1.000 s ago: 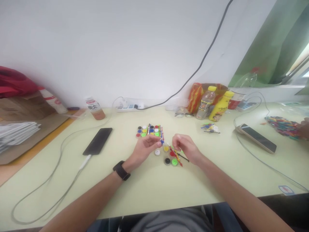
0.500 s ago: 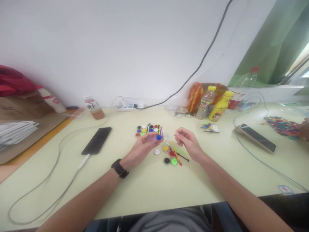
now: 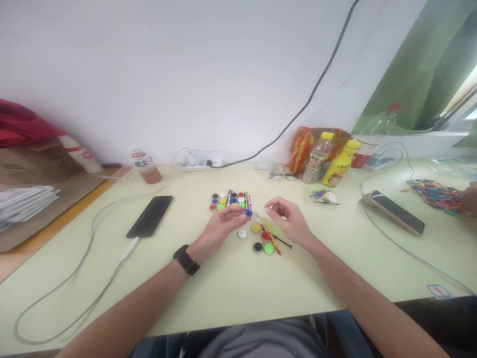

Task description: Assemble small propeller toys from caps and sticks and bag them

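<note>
My left hand (image 3: 222,224), with a black watch on its wrist, pinches a small blue round piece (image 3: 248,213) at the fingertips. My right hand (image 3: 287,219) hovers just to its right with thumb and forefinger pinched; what they hold is too small to make out. Below the hands lie loose white, yellow, red, black and green round pieces (image 3: 258,238) and thin coloured sticks (image 3: 274,240). Behind my left hand sits a neat group of coloured pieces and sticks (image 3: 231,200).
A black phone (image 3: 149,216) on a white cable lies at the left. Bottles (image 3: 331,161), glasses and a power strip (image 3: 199,163) line the back. Another phone (image 3: 397,212) and a pile of coloured sticks (image 3: 436,195) lie at the right, near another person's hand (image 3: 470,199).
My right hand rose from the loose sticks and moved toward the left hand. My left hand turned the blue piece and keeps it pinched.
</note>
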### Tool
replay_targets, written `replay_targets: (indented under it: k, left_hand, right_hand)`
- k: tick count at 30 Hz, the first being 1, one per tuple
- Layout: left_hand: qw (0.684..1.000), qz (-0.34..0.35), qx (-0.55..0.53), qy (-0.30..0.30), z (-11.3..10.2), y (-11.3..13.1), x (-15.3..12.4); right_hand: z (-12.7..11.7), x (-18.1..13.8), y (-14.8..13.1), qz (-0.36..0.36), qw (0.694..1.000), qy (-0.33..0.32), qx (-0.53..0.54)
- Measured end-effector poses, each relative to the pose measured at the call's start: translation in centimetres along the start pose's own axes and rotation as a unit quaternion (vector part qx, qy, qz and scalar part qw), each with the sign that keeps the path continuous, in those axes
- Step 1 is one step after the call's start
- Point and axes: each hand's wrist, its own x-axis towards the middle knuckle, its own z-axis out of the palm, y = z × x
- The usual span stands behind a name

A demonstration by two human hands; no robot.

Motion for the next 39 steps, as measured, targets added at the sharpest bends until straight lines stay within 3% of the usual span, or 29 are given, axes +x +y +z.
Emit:
replay_targets:
  k: [10,31,35,39]
  left_hand:
    - [0.996,0.034,0.078,-0.014,0.1,-0.2,-0.2]
    - [0.984,0.089,0.15,-0.039,1.1,0.3,-1.0]
    - [0.95,0.153,0.27,-0.021,1.1,0.3,-1.2]
    - [0.893,0.203,0.401,-0.006,0.7,0.0,-1.2]
  right_hand:
    - [1.0,-0.8,-0.2,-0.027,0.996,-0.048,-0.072]
    - [1.5,-0.9,0.1,-0.008,0.996,-0.068,-0.049]
    - [-0.3,-0.2,0.3,-0.045,0.986,-0.021,-0.156]
    - [-3.9,1.1,1.1,-0.025,0.935,0.024,-0.354]
